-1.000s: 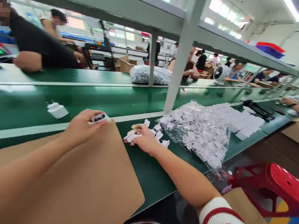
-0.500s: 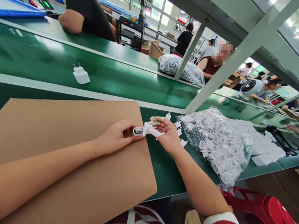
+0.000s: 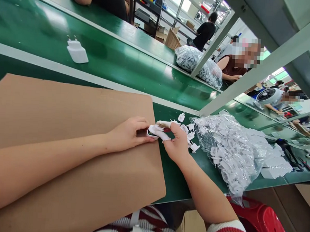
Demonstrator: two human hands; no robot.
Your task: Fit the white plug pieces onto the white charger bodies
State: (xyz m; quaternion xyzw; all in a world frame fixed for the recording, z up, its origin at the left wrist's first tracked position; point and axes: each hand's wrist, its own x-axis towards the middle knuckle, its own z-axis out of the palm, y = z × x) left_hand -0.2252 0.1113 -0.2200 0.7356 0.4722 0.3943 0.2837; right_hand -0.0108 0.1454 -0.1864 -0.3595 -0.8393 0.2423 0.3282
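Observation:
My left hand (image 3: 132, 132) is closed around a white charger housing (image 3: 152, 135), with its fingers on one side and thumb on the other. The housing's open end faces right, and a bit of dark green circuit board shows inside. My right hand (image 3: 176, 139), with white coverings on the thumb and a fingertip, is closed at that open end on a small white charger part, mostly hidden by the fingers. Close beyond the right hand lie several loose white plug pieces (image 3: 194, 147). Both hands are over the right edge of a brown cardboard sheet (image 3: 92, 116).
A clear plastic bag (image 3: 228, 151) of white plug pieces lies at right, beside stacked white parts (image 3: 277, 165). One white charger (image 3: 77, 51) rests on the green surface beyond the cardboard. A slanted metal post (image 3: 243, 70) rises ahead. A red stool (image 3: 271, 219) stands lower right; people sit beyond.
My right thumb and finger have moved left onto the housing's open end and now cover most of the small white part there. The view has tilted and shifted.

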